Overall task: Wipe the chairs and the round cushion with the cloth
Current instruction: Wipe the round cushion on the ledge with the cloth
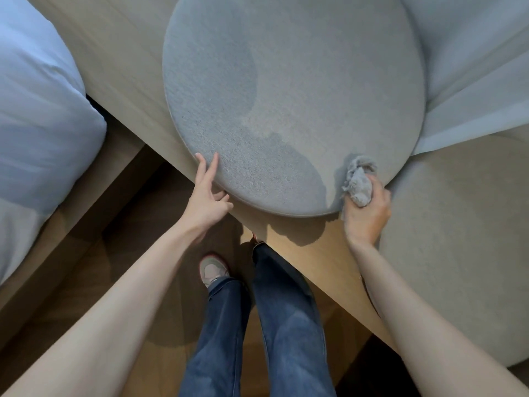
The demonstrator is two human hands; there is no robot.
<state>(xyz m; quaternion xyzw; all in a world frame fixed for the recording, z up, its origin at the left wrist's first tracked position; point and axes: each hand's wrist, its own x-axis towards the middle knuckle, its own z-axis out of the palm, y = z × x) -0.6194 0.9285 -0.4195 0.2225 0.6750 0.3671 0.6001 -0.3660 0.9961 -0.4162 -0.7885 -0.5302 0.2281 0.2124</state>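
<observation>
The round cushion (292, 90) fills the wooden bench (309, 253) between pillow (43, 116) and beige chair (458, 239).

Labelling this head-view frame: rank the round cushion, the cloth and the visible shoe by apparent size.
1. round cushion, by far the largest.
2 and 3. cloth and shoe look alike; the bunched cloth lies nearer the camera, so their order is unsure.

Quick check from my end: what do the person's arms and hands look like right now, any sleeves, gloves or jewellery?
Both forearms are bare up to the frame edge, with no sleeves in view. The left hand and right hand wear no gloves, and no rings, watch or bracelet show on the visible sides. Below, the person wears blue jeans and a light sneaker with reddish trim.
</observation>
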